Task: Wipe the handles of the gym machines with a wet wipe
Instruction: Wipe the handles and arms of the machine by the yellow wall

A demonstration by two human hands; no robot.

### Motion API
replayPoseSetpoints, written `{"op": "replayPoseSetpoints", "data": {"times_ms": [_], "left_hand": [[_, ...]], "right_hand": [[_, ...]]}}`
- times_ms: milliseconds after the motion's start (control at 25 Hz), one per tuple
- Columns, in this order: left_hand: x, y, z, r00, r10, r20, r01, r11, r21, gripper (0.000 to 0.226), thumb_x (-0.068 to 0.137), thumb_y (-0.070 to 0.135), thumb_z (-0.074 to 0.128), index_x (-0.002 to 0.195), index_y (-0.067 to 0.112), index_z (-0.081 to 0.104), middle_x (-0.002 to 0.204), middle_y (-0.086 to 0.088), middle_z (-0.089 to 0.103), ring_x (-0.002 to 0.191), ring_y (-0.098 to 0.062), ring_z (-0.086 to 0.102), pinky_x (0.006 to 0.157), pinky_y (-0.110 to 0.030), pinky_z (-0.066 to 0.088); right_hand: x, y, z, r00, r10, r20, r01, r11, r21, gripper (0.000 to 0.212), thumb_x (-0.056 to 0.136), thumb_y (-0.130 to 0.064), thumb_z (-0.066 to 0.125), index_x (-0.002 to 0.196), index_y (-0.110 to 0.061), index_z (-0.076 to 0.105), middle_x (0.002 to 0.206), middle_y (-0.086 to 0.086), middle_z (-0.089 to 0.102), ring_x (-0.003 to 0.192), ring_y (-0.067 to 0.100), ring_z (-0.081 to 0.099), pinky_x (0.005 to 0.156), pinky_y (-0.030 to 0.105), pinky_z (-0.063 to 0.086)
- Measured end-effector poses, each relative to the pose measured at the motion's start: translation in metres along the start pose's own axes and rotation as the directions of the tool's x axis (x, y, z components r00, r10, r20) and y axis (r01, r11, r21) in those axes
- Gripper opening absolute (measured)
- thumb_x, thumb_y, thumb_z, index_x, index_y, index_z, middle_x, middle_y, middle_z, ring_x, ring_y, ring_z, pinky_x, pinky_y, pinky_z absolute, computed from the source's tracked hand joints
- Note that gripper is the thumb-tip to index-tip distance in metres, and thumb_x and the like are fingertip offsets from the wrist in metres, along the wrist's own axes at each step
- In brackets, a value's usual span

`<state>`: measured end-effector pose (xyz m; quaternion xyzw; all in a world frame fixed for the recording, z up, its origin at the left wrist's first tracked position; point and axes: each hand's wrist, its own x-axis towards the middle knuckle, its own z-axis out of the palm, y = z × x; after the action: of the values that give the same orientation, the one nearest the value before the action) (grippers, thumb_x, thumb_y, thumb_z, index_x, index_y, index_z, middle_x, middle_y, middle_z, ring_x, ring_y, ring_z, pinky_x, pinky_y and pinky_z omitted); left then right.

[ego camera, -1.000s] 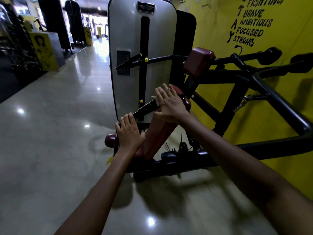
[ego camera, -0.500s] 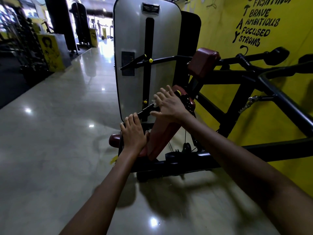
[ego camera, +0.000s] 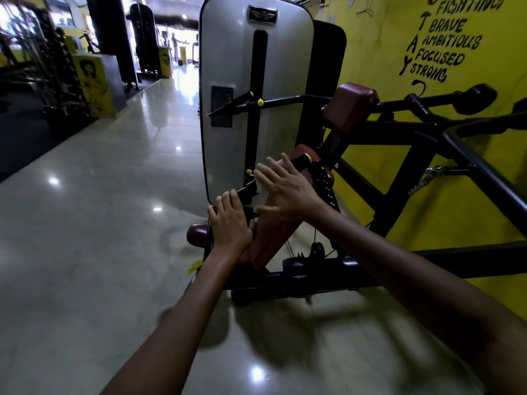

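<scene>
right hand [ego camera: 288,189] presses white wet wipe [ego camera: 263,188] flat against black handle [ego camera: 296,162], fingers straight (grip wide). left hand [ego camera: 231,226] grips the lower handle end [ego camera: 245,192].

glossy floor [ego camera: 85,223], gym machine [ego camera: 299,277] standing
</scene>
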<state>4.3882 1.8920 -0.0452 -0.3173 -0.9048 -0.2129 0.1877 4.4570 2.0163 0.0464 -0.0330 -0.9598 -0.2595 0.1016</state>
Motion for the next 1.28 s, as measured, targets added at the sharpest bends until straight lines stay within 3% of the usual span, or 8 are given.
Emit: {"op": "replayPoseSetpoints", "data": {"times_ms": [240, 440, 560, 680, 760, 880, 1040, 1280], "left_hand": [[0.000, 0.001, -0.001, 1.000, -0.008, 0.017, 0.008, 1.000, 0.013, 0.081, 0.081, 0.042, 0.061, 0.141, -0.001, 0.028, 0.141, -0.019, 0.038, 0.130, -0.035, 0.035, 0.105, -0.047, 0.026], [0.002, -0.002, 0.003, 0.999, -0.022, -0.039, 0.026, 0.995, 0.092, 0.080, 0.070, 0.037, 0.078, 0.130, 0.000, 0.039, 0.123, -0.019, 0.055, 0.111, -0.034, 0.054, 0.090, -0.047, 0.044], [-0.001, 0.000, 0.000, 0.999, -0.012, 0.034, 0.011, 1.000, 0.027, 0.080, 0.082, 0.043, 0.062, 0.141, -0.001, 0.029, 0.141, -0.019, 0.038, 0.129, -0.035, 0.036, 0.104, -0.047, 0.028], [0.000, -0.001, -0.001, 1.000, -0.023, 0.006, 0.023, 0.999, 0.036, 0.082, 0.076, 0.043, 0.068, 0.137, -0.003, 0.036, 0.134, -0.020, 0.045, 0.123, -0.036, 0.043, 0.100, -0.048, 0.033], [0.002, -0.003, 0.004, 0.999, -0.020, 0.027, 0.017, 0.996, 0.088, 0.085, 0.065, 0.044, 0.079, 0.128, 0.000, 0.043, 0.120, -0.017, 0.057, 0.109, -0.032, 0.056, 0.088, -0.045, 0.045], [0.003, -0.005, 0.002, 0.999, -0.041, 0.031, 0.036, 0.990, 0.135, 0.086, 0.058, 0.044, 0.084, 0.122, 0.005, 0.042, 0.112, -0.011, 0.062, 0.100, -0.026, 0.060, 0.080, -0.039, 0.050], [-0.002, 0.000, 0.000, 0.999, -0.023, 0.035, 0.022, 1.000, 0.021, 0.079, 0.083, 0.044, 0.060, 0.141, 0.000, 0.028, 0.141, -0.018, 0.037, 0.130, -0.034, 0.035, 0.105, -0.046, 0.027], [0.005, -0.006, 0.005, 0.999, -0.013, 0.048, 0.005, 0.985, 0.172, 0.086, 0.057, 0.047, 0.083, 0.121, 0.007, 0.042, 0.111, -0.008, 0.062, 0.099, -0.023, 0.061, 0.079, -0.036, 0.050]], "right_hand": [[-0.013, 0.021, -0.001, 0.998, 0.058, -0.040, -0.055, 0.997, 0.057, 0.088, 0.083, -0.071, -0.001, 0.147, -0.016, 0.023, 0.152, 0.003, 0.028, 0.144, 0.020, 0.016, 0.116, 0.038, -0.007], [0.014, -0.013, -0.001, 0.999, -0.017, -0.035, 0.021, 0.992, 0.127, 0.047, 0.100, -0.027, 0.032, 0.145, -0.015, 0.030, 0.151, 0.006, 0.031, 0.143, 0.025, 0.017, 0.116, 0.036, 0.001], [-0.008, 0.003, 0.008, 0.975, -0.106, -0.195, 0.137, 0.979, 0.150, 0.046, 0.090, -0.012, 0.035, 0.135, -0.010, 0.047, 0.138, 0.011, 0.049, 0.132, 0.031, 0.041, 0.112, 0.039, 0.019], [-0.001, 0.011, 0.005, 0.938, 0.084, -0.336, -0.035, 0.988, 0.149, 0.035, 0.085, -0.014, 0.043, 0.111, -0.006, 0.066, 0.111, 0.014, 0.067, 0.110, 0.033, 0.060, 0.104, 0.045, 0.036], [0.014, -0.004, -0.005, 0.958, 0.160, -0.240, -0.104, 0.968, 0.229, 0.032, 0.090, -0.022, 0.042, 0.097, -0.007, 0.070, 0.098, 0.012, 0.069, 0.101, 0.030, 0.061, 0.105, 0.041, 0.034], [0.020, -0.021, -0.004, 0.979, 0.021, -0.201, 0.031, 0.967, 0.252, 0.031, 0.092, -0.027, 0.047, 0.106, -0.010, 0.069, 0.107, 0.008, 0.068, 0.108, 0.024, 0.060, 0.108, 0.037, 0.031], [0.000, 0.019, 0.017, 0.884, -0.182, -0.429, 0.273, 0.949, 0.159, 0.036, 0.087, -0.018, 0.042, 0.112, -0.011, 0.067, 0.116, 0.009, 0.067, 0.110, 0.026, 0.062, 0.101, 0.041, 0.037], [0.024, -0.016, -0.002, 0.990, 0.078, -0.121, -0.055, 0.982, 0.181, 0.034, 0.095, -0.020, 0.039, 0.121, -0.014, 0.060, 0.124, 0.007, 0.060, 0.121, 0.022, 0.050, 0.111, 0.032, 0.021]]}}
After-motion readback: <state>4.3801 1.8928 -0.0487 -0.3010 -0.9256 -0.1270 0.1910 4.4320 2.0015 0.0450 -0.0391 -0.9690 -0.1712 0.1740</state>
